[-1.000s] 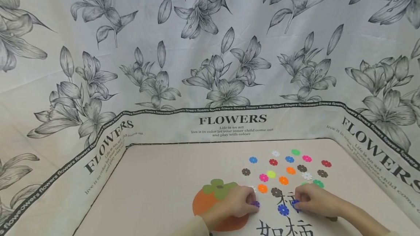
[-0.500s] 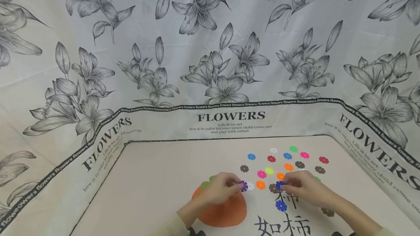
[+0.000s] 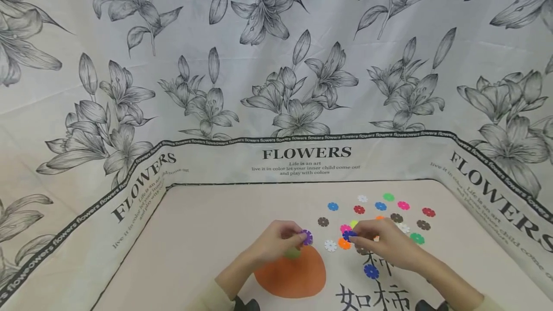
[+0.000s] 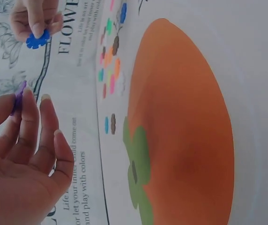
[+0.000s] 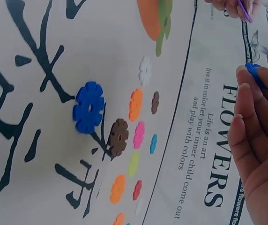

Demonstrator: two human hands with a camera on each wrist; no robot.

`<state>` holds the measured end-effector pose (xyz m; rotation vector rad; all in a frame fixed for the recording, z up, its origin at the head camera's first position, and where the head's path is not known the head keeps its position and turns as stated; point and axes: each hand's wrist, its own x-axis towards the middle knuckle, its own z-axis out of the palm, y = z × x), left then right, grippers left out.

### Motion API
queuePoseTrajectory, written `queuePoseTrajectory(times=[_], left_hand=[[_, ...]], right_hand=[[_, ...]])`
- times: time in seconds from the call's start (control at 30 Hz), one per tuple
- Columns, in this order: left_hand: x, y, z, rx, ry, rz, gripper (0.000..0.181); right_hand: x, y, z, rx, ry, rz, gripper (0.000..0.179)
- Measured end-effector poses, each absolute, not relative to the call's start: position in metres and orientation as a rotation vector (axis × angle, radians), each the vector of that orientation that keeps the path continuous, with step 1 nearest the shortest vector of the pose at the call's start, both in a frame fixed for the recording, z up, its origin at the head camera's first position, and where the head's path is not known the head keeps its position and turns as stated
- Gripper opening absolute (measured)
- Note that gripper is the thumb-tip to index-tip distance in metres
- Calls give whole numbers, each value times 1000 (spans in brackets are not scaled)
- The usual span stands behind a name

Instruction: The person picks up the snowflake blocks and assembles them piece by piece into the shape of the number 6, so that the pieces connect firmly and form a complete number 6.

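Note:
My left hand (image 3: 278, 241) pinches a purple notched plastic disc (image 3: 307, 237) between thumb and index finger, above the printed orange persimmon (image 3: 294, 275). Facing it, my right hand (image 3: 382, 241) pinches a dark blue disc (image 3: 349, 236) the same way. In the left wrist view the purple disc (image 4: 19, 97) is seen nearly edge-on, and the blue disc (image 4: 38, 39) shows its notches. The two discs are held up and apart from each other. Another dark blue disc (image 3: 371, 271) lies on the mat below my right hand, also large in the right wrist view.
Several loose notched discs lie to the right, among them a white disc (image 3: 330, 245), a brown disc (image 3: 323, 221) and a green disc (image 3: 417, 238). Black printed characters (image 3: 373, 296) mark the near mat. A flower-print curtain (image 3: 298, 85) encloses the back and sides.
Both hands have risen from near the mat, moving up and to the left with their discs. The purple and blue discs stay pinched; the dark blue disc on the mat stays put.

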<state>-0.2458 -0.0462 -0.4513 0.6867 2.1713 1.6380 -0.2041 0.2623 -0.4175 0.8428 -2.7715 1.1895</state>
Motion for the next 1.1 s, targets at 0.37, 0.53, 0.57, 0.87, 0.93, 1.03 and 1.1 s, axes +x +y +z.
queuePoseTrajectory(times=[0.37,0.53,0.57,0.87,0.93,1.03,1.1], left_hand=[[-246,-53,-451,651,2163,1662,16],[-244,-52,-450,652,2132,1675,16],[-244,-52,-450,656,2116,1680,16],[-244,-51,-449,676,2018,1685,17],[-243,-51,-449,670,2021,1679,17],[-243,-50,-449,665,2027,1665,18],[-243,-50,-449,660,2028,1661,19]], right_hand=[[-203,235,-422,905,-2685,1251,5],[-205,225,-424,942,-2653,1288,3],[-205,224,-425,953,-2645,1295,3],[-206,206,-427,1038,-2541,1365,4],[-207,204,-427,1043,-2539,1372,5],[-208,203,-428,1025,-2564,1397,6],[-210,203,-429,1018,-2580,1407,6]])
